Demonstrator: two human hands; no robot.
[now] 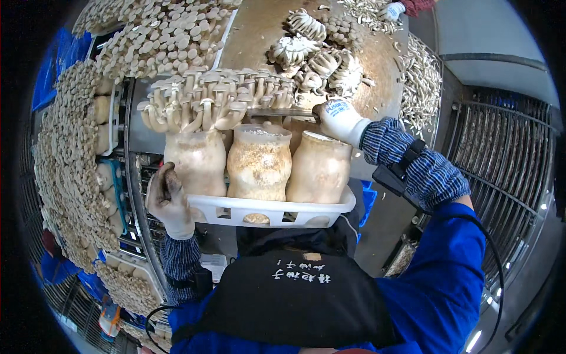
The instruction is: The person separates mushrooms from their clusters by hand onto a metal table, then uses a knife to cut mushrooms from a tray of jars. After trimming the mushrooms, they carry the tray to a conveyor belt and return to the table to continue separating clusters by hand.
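Observation:
In front of me a white plastic tray (pixel 271 206) holds squat, pale mushroom-growing bottles. Long-stemmed mushrooms (pixel 206 97) crown the left front bottle (pixel 197 162) and those behind. The middle bottle (pixel 259 162) and right bottle (pixel 318 168) have bare, pale tops. My right hand (pixel 343 121), in a white glove, is closed around a knife whose flat blade (pixel 280 111) points left, behind the middle bottle and against the mushroom stems. My left hand (pixel 170 200), its glove soiled dark at the fingers, rests by the tray's left end, fingers extended along the left bottle.
Cut mushroom clusters (pixel 321 56) lie on the metal worktop (pixel 259 35). Loose mushrooms (pixel 420 82) fill a strip at its right. Another person's gloved hand (pixel 392 10) is at the far edge. More mushroom trays (pixel 71 159) line the left; a metal rack (pixel 501 141) stands right.

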